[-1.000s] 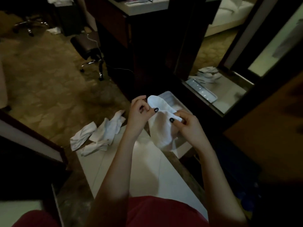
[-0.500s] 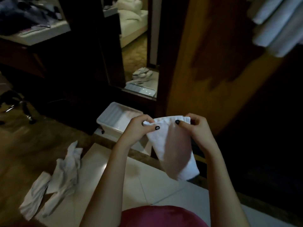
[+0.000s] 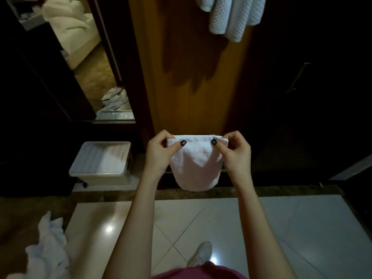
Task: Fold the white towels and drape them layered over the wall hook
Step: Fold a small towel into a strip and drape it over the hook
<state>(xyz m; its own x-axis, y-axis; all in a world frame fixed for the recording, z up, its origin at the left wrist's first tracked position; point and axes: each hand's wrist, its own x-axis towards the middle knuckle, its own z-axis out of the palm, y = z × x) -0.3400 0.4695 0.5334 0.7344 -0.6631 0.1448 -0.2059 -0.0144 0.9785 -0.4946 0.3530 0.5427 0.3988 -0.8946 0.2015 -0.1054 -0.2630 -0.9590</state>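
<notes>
I hold one folded white towel (image 3: 194, 166) in front of me with both hands, at about the height of my chest. My left hand (image 3: 159, 156) pinches the upper left corner of it between the thumb and the curled fingers. My right hand (image 3: 235, 156) pinches the upper right corner in the same way. The upper edge is stretched flat between the two hands, and the rest of the towel hangs down freely in a rounded shape, touching nothing below.

Directly behind the towel stands a wooden panel (image 3: 191, 77). High on this panel, above my hands and well apart from them, other white towels (image 3: 231, 15) hang down in layers; what carries them is outside the picture.

On the floor to the left there is a white plastic box (image 3: 100, 160) standing near the wall. More to the left and closer to me, some crumpled white towels (image 3: 48, 248) lie at the edge of the light floor tiles (image 3: 291, 228). A mirror (image 3: 84, 67) is at the upper left. Between my arms I see my light shoe (image 3: 201, 253) on the tiles.
</notes>
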